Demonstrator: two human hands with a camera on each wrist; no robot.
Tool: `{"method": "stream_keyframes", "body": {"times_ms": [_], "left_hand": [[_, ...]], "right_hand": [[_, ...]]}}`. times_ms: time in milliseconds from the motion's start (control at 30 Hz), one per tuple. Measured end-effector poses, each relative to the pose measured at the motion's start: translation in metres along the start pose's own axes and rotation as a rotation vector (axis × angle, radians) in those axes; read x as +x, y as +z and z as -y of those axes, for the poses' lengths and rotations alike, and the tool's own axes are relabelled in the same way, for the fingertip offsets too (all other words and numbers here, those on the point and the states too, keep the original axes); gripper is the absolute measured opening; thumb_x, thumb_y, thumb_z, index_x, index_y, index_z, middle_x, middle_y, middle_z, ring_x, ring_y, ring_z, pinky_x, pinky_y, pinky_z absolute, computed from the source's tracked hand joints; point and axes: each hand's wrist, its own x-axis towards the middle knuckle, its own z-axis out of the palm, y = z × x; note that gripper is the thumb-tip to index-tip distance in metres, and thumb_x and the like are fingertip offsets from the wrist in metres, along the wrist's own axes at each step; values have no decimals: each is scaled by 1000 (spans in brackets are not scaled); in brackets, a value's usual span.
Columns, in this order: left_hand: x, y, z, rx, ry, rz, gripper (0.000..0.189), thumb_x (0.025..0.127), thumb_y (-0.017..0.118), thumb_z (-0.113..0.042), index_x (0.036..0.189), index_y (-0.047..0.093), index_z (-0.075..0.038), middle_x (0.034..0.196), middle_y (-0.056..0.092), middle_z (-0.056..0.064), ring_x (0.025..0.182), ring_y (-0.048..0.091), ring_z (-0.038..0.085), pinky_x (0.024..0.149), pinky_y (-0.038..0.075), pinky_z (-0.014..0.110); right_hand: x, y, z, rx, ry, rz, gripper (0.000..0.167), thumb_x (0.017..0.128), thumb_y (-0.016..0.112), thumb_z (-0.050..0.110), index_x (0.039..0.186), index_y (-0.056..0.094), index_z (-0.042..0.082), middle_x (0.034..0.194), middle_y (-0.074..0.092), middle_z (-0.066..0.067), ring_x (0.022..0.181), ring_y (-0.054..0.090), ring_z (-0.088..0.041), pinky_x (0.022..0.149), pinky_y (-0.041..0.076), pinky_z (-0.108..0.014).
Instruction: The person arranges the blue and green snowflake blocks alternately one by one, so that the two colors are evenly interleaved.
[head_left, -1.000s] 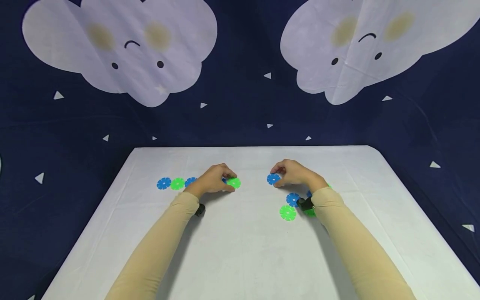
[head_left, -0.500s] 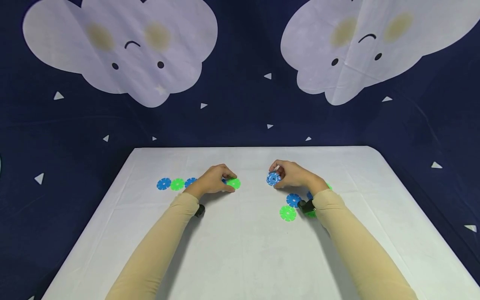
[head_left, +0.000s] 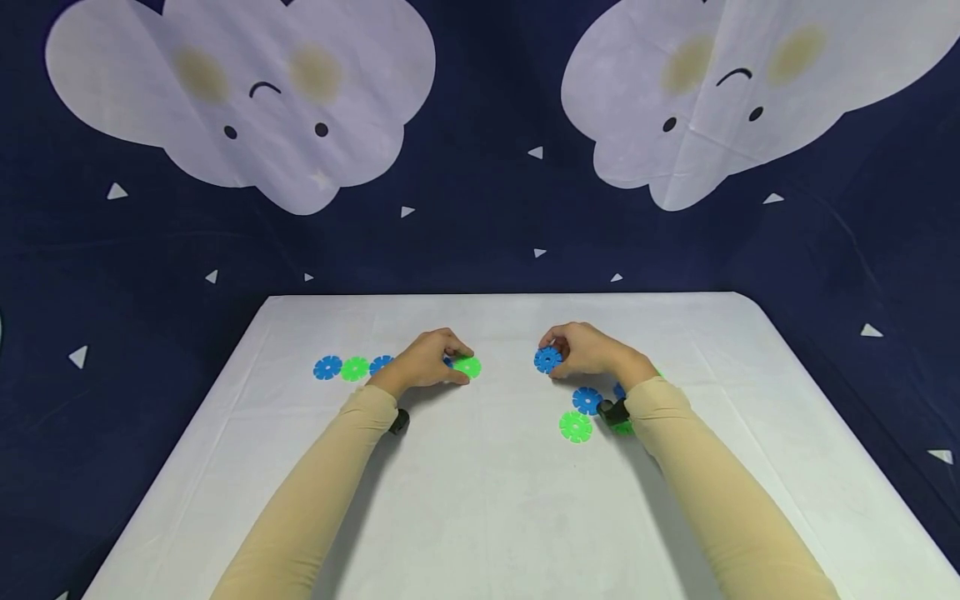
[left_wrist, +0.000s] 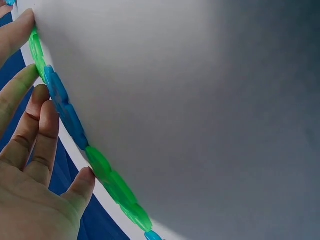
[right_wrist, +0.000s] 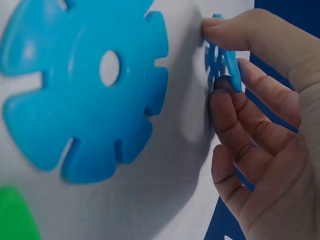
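My left hand rests over a row of notched plastic discs on the white table. Its thumb and a finger pinch the edges of the green disc at the row's right end; the left wrist view shows the same green disc touching a blue one. To the right, my right hand holds a blue disc by the rim. In the right wrist view that disc stands tilted edge-on between thumb and fingers, with another blue notched shape close behind it. My left hand hides the row's middle.
Left of the left hand, the row shows a blue disc, a green disc and another blue disc. Loose by the right wrist lie a blue disc and a green disc, with others partly covered by that arm.
The blue disc in my right hand has tipped and dropped very slightly, its glare gone since half a second ago. My left hand has stayed still.
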Motion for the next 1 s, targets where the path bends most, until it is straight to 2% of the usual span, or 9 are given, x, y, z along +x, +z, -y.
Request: {"method": "stream_keyframes", "body": {"times_ms": [467, 1000], "left_hand": [[-1, -2, 0, -2, 13, -4, 47, 87, 92, -23, 130, 78, -13, 124, 68, 3, 117, 66, 23, 108, 56, 42], [2, 1, 1, 6, 13, -10, 47, 87, 92, -24, 131, 78, -14, 122, 69, 2, 117, 66, 23, 108, 55, 43]], "right_hand": [[3, 2, 6, 46, -19, -30, 50, 82, 91, 18, 126, 72, 5, 113, 76, -8, 99, 67, -19, 94, 58, -38], [14, 13, 23, 77, -44, -8, 48, 83, 91, 17, 126, 72, 4, 112, 75, -8, 102, 66, -20, 97, 56, -37]]}}
